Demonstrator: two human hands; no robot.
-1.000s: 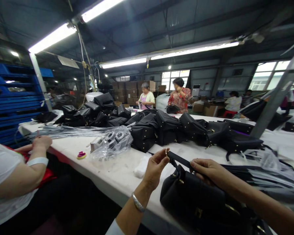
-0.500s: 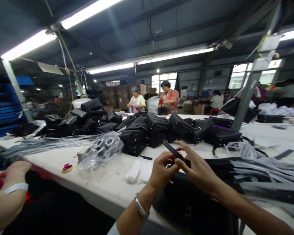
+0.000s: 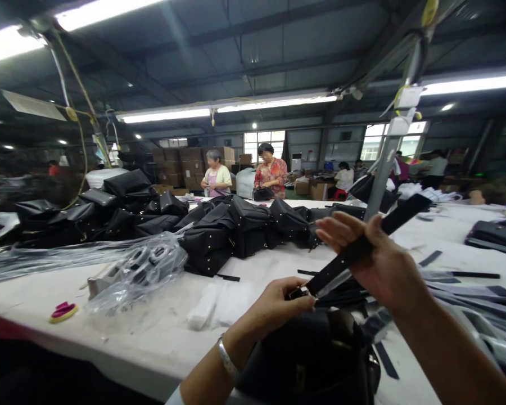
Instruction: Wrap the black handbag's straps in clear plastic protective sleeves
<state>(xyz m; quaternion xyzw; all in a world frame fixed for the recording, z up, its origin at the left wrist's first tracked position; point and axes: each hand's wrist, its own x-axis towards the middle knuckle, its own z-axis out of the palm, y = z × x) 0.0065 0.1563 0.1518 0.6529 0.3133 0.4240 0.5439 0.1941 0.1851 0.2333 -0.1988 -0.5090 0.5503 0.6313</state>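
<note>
A black strap [image 3: 341,260] with a metal buckle slants up to the right above a black handbag [image 3: 295,360]. My left hand [image 3: 274,309] is closed, pinching the strap's lower end at the buckle. Higher up, my right hand [image 3: 375,259] holds the strap across its palm under the thumb, its other fingers stretched out to the left. The strap's free end sticks out beyond the thumb. The bag sits upright at the table's near edge, dark and partly hidden by my forearms.
Black handbags [image 3: 244,225] are heaped across the white table [image 3: 152,320]. Clear plastic-wrapped rolls [image 3: 147,264], a pink and yellow item [image 3: 63,311] and white sheets [image 3: 219,301] lie to the left. Plastic-covered straps [image 3: 468,298] lie right, near a metal post [image 3: 382,180]. Two co-workers [image 3: 270,174] stand opposite.
My right hand has moved up and right along the strap, drawing it out long, while the left stays at the buckle end. The view has turned right; the neighbour's arm at left has gone out of view.
</note>
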